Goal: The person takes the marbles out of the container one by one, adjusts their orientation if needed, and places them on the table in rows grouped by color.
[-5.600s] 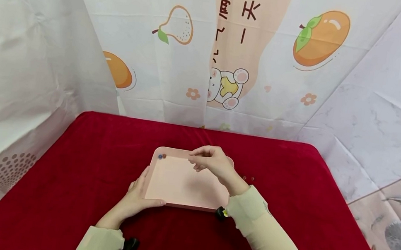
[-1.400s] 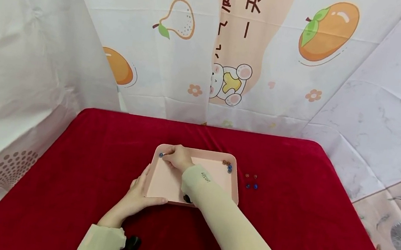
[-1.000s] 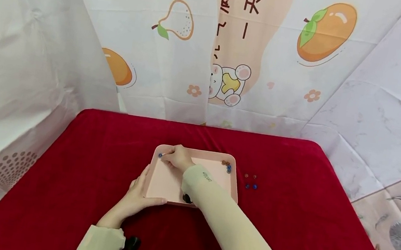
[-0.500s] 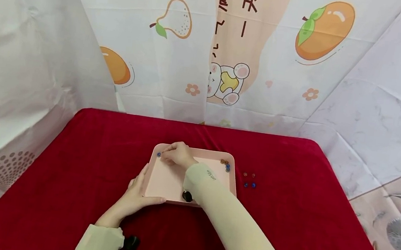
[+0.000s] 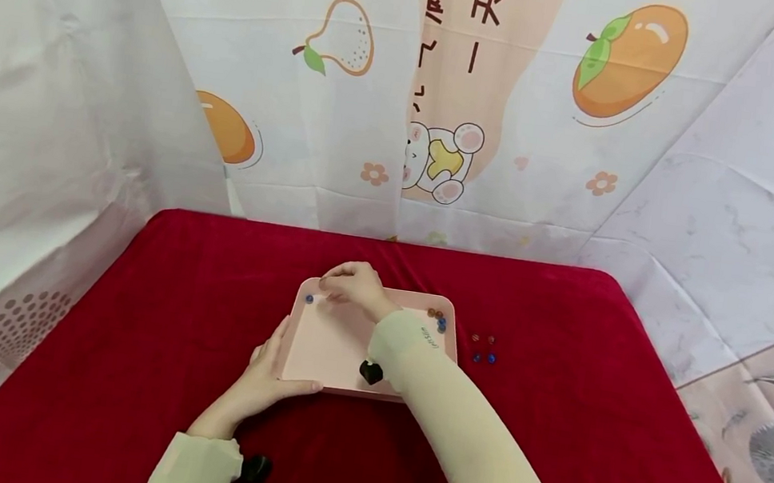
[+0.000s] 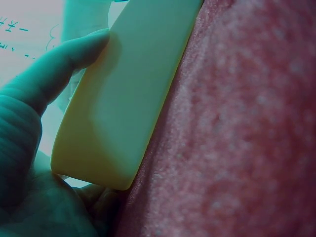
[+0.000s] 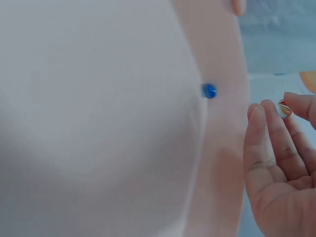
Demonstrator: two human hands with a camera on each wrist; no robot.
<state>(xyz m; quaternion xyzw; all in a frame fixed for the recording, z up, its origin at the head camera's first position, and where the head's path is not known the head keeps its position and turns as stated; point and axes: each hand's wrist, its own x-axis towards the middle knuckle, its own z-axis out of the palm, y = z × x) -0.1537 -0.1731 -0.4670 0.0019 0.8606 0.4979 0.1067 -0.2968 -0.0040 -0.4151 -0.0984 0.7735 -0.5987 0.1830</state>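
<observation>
A shallow pink tray (image 5: 325, 355) lies on the table. My left hand (image 5: 261, 379) grips its near left corner, the thumb (image 6: 91, 48) on the front rim and the fingers along the left side. Over the tray's back left part, my right hand (image 5: 361, 287) pinches a clear marble (image 7: 284, 109) with an orange and white swirl between thumb and fingertips. It is raised above the rim in the right wrist view. One blue marble (image 5: 310, 299) sits in the tray's back left corner, to the left of the right hand.
In the tray's back right corner, brown marbles (image 5: 432, 312) and blue marbles (image 5: 442, 323) sit close together. Right of the tray, two blue marbles (image 5: 492, 359) and two brownish marbles (image 5: 476, 338) lie on the red tablecloth (image 5: 539, 421). A printed curtain (image 5: 526, 170) hangs behind.
My right hand went from the tray's right side to its back left corner, took the orange-swirled marble from beside the blue one and now lifts it. My left hand keeps its place.
</observation>
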